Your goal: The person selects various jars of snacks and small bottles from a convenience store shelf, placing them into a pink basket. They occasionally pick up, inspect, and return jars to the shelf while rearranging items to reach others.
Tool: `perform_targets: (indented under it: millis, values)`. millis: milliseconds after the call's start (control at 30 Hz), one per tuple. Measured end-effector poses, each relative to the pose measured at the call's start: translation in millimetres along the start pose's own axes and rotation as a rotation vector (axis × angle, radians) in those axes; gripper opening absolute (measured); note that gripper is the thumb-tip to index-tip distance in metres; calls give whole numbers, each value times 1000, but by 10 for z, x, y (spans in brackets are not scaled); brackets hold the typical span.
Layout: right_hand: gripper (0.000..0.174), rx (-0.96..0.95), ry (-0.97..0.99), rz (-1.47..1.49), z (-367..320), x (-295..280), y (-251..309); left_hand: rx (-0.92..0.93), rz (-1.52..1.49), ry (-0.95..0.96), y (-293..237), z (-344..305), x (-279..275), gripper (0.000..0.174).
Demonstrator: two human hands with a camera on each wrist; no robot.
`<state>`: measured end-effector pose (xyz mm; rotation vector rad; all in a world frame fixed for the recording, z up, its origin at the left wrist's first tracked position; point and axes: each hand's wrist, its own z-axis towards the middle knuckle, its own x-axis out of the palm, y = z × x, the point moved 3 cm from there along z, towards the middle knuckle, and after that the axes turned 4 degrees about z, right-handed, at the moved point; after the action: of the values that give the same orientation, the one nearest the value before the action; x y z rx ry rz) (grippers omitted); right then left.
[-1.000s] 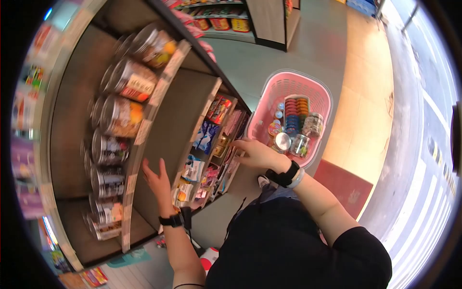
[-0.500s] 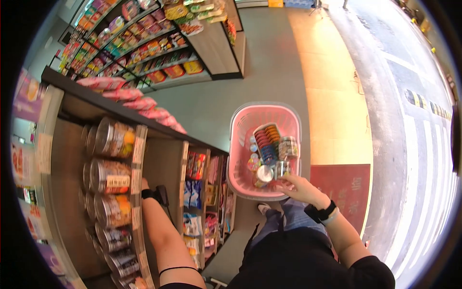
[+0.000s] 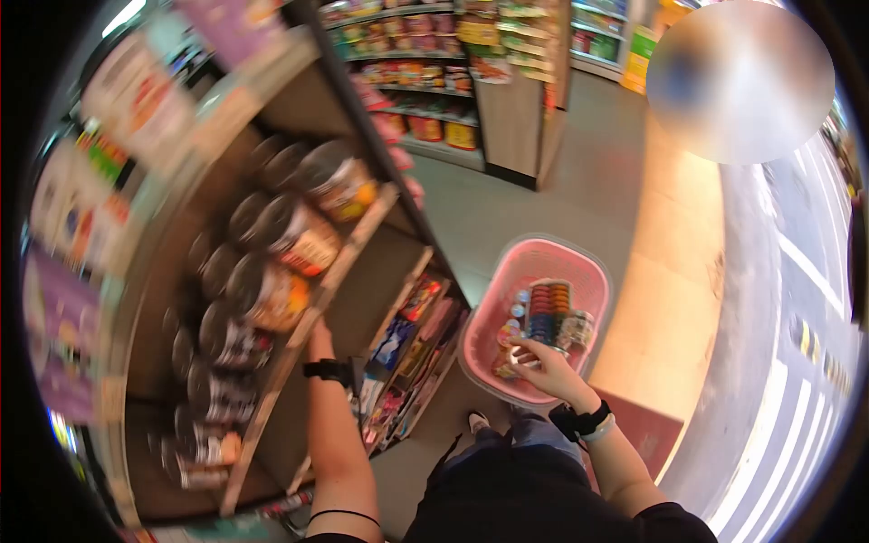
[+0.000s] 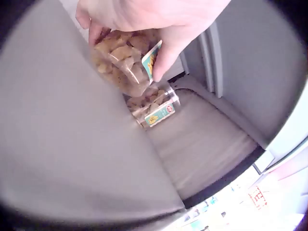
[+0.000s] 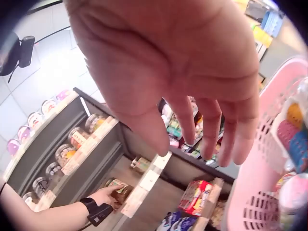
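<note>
My left hand (image 4: pixel 159 21) reaches into the shelf and grips a clear plastic jar (image 4: pixel 124 60) of pale brown dried slices, thumb beside its green label. A similar jar (image 4: pixel 151 106) stands just past it on the same board. The right wrist view also shows the left hand (image 5: pixel 103 196) around the jar (image 5: pixel 122 193). In the head view most of that hand is hidden by the shelf edge. My right hand (image 3: pixel 549 371) hovers over the near end of the pink basket (image 3: pixel 489 281), fingers loosely extended and holding nothing. A silvery-lidded jar (image 3: pixel 522 356) lies under its fingers.
Dark-lidded snack jars (image 3: pixel 272 294) line the shelf above my left hand. Bagged snacks (image 3: pixel 391 344) fill lower racks. Packaged goods and more jars (image 3: pixel 577 328) lie in the basket. A stocked shelf (image 3: pixel 425 77) stands farther back; a road with a crossing (image 3: pixel 778 443) runs at right.
The left hand, earlier empty in front of the shelf, has gone inside and now holds a jar. The right hand has moved from the racks to over the basket. The head view has shifted.
</note>
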<state>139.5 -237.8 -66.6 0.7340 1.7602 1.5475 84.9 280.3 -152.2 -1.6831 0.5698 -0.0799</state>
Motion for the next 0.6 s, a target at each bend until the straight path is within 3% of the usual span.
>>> perform_targets:
  millis: [33,67,100,133,167,200,267,300,333,400,433,467,500,533,567,600]
  values:
    - [45,-11,49,-38,164,86,38,-6,-16,-64,55,11,-312,67]
    - [48,-79,95,-63,338,184,177,-5,-37,-121,1,-904,-445,67]
    - [50,-147,137,-86,512,300,333,55,-270,-37,-720,-1286,-264,64]
    - [54,-153,161,-55,704,441,386,95,-337,-26,-709,-1409,-370,58]
    - [55,-305,163,-126,905,585,465,137,-403,-13,-695,-1523,-475,52]
    - [59,-409,175,-107,1086,740,592,27,-482,31,-821,-1815,-562,60]
    - [63,-530,233,-84,1425,995,807,28,-557,-5,-864,-2163,-721,67]
    - [66,-668,154,-214,1573,1108,920,24,-612,3,-842,-2308,-773,74]
    - [68,-809,73,-333,1705,1255,1022,50,-610,23,-808,-2446,-809,78]
    - [71,-764,-35,-583,2149,1516,808,35,-555,78,-740,-2757,-919,88]
    - [59,-855,-94,-644,2308,1610,773,-4,-505,116,-731,-2926,-996,93]
    - [46,-1019,-77,-771,2421,1687,802,-9,-484,151,-717,-3112,-1067,97]
    - [39,-955,13,-918,2698,1753,604,-14,-461,187,-738,-3307,-1145,102]
    - [42,-989,-37,-1117,2755,1830,626,-66,-409,173,-884,-3565,-1260,110]
    - [42,-1036,0,-1084,2759,2137,702,-57,-420,112,-874,-3697,-1418,110]
    - [42,-1069,37,-1045,2887,2384,807,176,-191,39,-893,-3828,-1593,111]
